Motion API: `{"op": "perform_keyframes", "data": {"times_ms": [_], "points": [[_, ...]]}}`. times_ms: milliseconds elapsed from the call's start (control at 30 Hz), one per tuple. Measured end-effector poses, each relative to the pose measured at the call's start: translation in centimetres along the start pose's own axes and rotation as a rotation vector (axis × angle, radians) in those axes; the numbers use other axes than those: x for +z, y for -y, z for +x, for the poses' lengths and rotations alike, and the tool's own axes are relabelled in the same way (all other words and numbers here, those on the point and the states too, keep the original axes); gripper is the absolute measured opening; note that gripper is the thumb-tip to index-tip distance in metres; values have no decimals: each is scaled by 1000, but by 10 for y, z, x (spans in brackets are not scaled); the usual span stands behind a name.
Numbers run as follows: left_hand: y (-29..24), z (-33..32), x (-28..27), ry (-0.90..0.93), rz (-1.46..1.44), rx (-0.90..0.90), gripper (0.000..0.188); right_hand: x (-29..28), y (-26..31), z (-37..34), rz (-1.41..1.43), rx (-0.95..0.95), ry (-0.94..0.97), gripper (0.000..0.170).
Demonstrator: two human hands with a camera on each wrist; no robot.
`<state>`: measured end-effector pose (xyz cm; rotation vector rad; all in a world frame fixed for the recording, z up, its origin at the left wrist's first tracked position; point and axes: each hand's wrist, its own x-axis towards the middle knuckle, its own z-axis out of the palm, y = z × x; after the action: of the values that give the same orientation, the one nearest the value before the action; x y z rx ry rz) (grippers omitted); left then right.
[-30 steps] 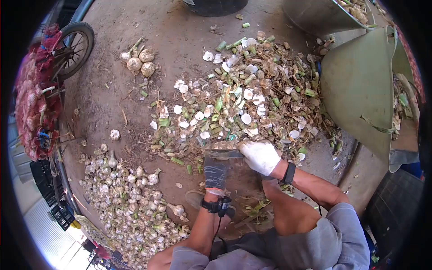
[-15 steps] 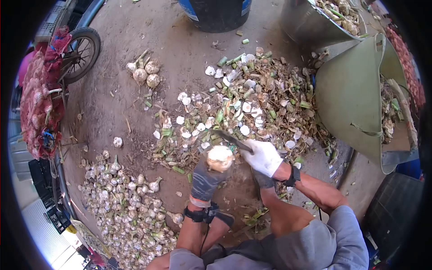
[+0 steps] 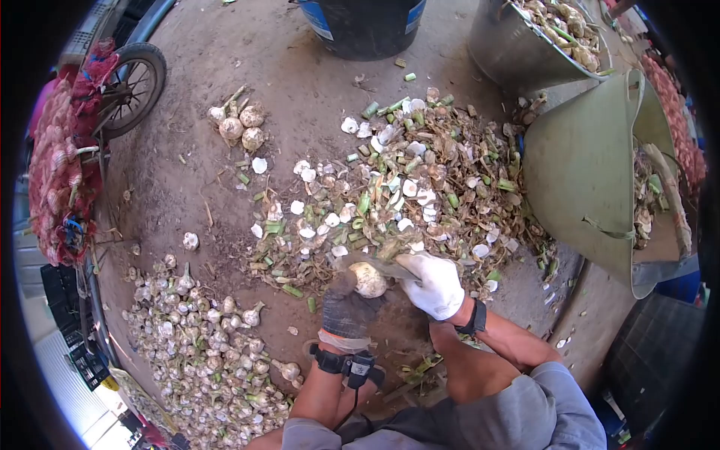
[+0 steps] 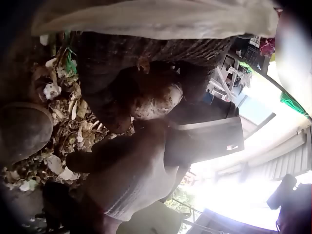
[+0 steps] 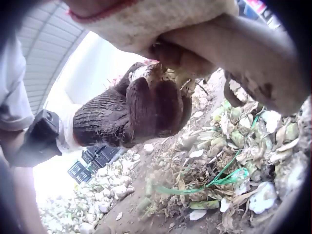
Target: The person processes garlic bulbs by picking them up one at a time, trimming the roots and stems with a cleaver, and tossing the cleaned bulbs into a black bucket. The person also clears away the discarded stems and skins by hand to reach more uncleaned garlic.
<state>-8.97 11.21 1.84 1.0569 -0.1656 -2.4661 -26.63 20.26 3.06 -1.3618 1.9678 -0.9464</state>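
Note:
In a dark grey knit glove, my left hand (image 3: pixel 346 311) grips a garlic bulb (image 3: pixel 369 280), its pale rounded side facing up in the head view. My right hand (image 3: pixel 431 286), gloved in white, holds a knife (image 3: pixel 388 268) whose blade lies across the bulb's far upper side. The left wrist view shows the broad, flat blade (image 4: pixel 209 141) close beside the bulb (image 4: pixel 161 101). Dark gloved fingers (image 5: pixel 163 107) wrap the bulb in the right wrist view, where the right hand (image 5: pixel 234 58) overlaps it from above.
Ahead lies a heap of garlic trimmings (image 3: pixel 450 172). Many garlic bulbs (image 3: pixel 217 337) cover the ground at left, with a small cluster (image 3: pixel 241 126) farther out. A green tub (image 3: pixel 581 180), metal bucket (image 3: pixel 525 45) and black bucket (image 3: pixel 367 30) stand around. A wheel (image 3: pixel 139 82) is at left.
The left hand drew back toward the body and turned the bulb, whose white face showed half a second ago. The knife has come across the bulb. A white slice now lies near the small cluster.

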Motion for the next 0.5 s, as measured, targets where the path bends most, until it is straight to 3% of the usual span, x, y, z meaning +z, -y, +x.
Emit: {"op": "perform_keyframes", "data": {"times_ms": [33,100,167,233,300,367,433,467,500], "points": [[-6,-4,4,57,-26,-9,56,8,-14,-4,1,-7,0,26],[-26,-21,-10,142,-22,11,55,35,-50,-3,-271,157,194,25],[-82,-34,-74,320,485,-175,58,34,-66,-11,-228,228,200,22],[-156,-74,-49,130,1425,-261,46,30,-61,-11,-59,312,45,21],[-201,-102,-61,-351,557,-319,35,24,-58,8,13,410,-13,22],[-258,-65,-95,118,1990,-216,34,25,-67,30,70,509,-7,28],[-304,-17,-91,-446,1728,-104,44,22,-73,51,170,595,39,31],[-324,7,-86,-351,1409,212,41,24,-77,59,167,589,31,31],[-338,42,-65,-442,1356,410,41,29,-83,63,156,580,-1,34]]}}
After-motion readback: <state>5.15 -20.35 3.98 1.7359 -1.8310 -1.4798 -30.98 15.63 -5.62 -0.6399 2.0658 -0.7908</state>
